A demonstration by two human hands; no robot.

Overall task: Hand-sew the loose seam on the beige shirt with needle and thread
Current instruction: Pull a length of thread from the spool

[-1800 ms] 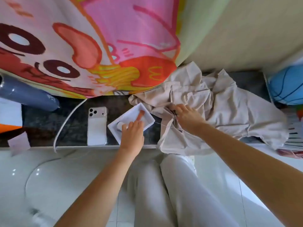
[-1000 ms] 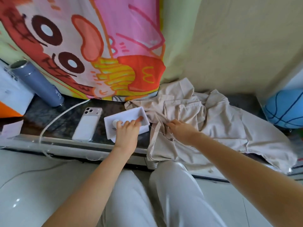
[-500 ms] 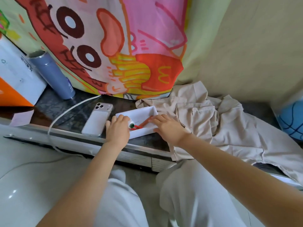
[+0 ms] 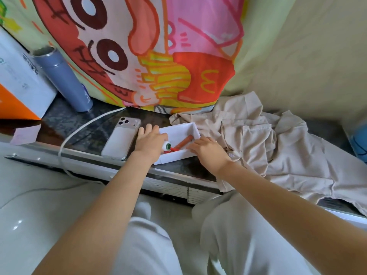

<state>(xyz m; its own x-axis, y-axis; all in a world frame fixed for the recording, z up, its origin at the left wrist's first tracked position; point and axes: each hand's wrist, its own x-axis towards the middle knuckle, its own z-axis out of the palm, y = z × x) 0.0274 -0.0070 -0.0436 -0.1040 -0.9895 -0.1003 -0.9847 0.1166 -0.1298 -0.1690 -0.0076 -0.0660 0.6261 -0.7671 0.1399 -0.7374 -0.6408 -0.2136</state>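
The needle and any loose thread are too fine to make out. The left hand's (image 4: 151, 142) thumb is hidden under its palm, and a blue ball (image 4: 359, 140) far to the right of the right hand (image 4: 208, 150) is cut off by the frame edge. Between the two hands sits a small white box (image 4: 191, 129), open on top. In it lie a spool (image 4: 167, 146) with a green end, touching the thumb side of the left hand, and an orange-red tool (image 4: 183, 142) of a kind I cannot tell, just ahead of the right hand. The left hand lies across the box's left wall with fingers fairly straight and a little spread; whether it pinches the spool cannot be told. The right hand is flat, fingers straight, tips at the box's near wall, holding nothing. The beige shirt (image 4: 278, 147) lies crumpled just right of the right hand, against its wrist. A phone (image 4: 121, 138) lies just left of the left hand.
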